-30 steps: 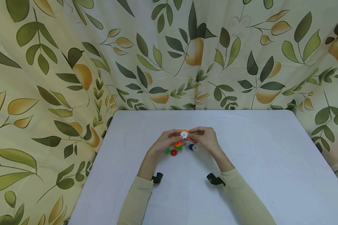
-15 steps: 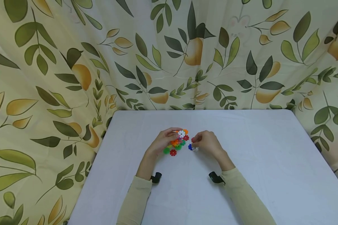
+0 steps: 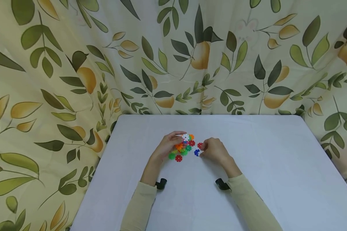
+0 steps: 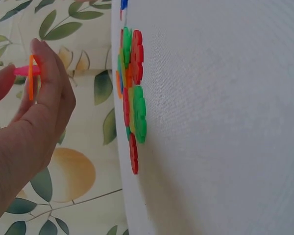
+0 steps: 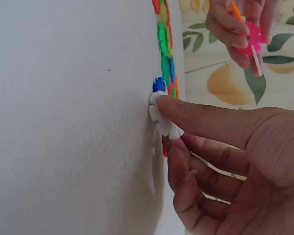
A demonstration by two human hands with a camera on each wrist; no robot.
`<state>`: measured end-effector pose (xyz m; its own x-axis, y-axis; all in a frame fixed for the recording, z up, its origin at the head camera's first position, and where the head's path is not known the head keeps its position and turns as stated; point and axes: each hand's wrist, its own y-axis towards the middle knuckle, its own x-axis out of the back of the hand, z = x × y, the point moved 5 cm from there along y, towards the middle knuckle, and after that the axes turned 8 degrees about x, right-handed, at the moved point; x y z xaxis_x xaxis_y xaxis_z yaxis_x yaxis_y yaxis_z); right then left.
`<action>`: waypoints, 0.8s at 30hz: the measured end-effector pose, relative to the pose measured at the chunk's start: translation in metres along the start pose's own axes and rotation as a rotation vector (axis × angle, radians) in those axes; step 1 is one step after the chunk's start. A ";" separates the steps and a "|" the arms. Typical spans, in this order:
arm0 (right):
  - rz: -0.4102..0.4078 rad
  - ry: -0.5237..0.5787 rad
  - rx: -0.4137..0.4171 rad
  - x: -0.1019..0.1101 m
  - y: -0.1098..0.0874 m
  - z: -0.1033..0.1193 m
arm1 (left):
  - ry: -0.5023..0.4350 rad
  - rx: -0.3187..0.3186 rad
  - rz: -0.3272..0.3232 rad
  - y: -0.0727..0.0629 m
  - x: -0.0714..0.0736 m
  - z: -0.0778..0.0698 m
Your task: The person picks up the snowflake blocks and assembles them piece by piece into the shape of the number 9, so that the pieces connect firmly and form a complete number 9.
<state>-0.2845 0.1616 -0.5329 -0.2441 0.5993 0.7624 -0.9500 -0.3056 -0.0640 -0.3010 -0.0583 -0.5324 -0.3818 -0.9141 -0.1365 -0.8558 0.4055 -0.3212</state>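
Between thumb and fingers, my left hand (image 3: 166, 146) holds a few joined plastic snowflake discs up off the table. A pink disc (image 5: 252, 39) is in the middle of them, with an orange disc (image 4: 31, 78) and a white disc (image 3: 185, 137) slotted on. My right hand (image 3: 216, 149) is low over the table, its thumb and fingers pinching another white snowflake disc (image 5: 159, 115). Beside that one lies a blue disc (image 3: 197, 152), and a red disc (image 3: 200, 145) is partly behind the right fingertips.
Loose snowflake discs lie under and beside the left hand, among them a red one (image 3: 178, 158) and a green one (image 3: 172, 156). They rest on a white-covered table (image 3: 248, 144). A leaf-patterned curtain (image 3: 173, 57) hangs behind its far edge.
My right hand has left the joined discs, moved right and down to the loose ones, and now pinches a white disc. The left hand has kept its hold and hardly moved.
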 end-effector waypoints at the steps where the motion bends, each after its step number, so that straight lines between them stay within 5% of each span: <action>1: 0.006 0.008 -0.001 0.000 0.000 -0.001 | -0.004 0.001 -0.005 0.000 0.000 0.001; 6: 0.008 0.079 0.023 0.007 -0.003 -0.004 | -0.042 0.005 -0.003 -0.001 -0.001 0.004; 24: -0.322 0.338 0.193 0.035 -0.003 0.014 | -0.040 -0.025 0.028 -0.003 0.002 -0.003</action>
<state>-0.2879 0.1730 -0.4971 -0.0239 0.8819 0.4708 -0.9418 -0.1778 0.2853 -0.3004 -0.0607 -0.5291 -0.3921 -0.9015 -0.1831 -0.8535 0.4308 -0.2931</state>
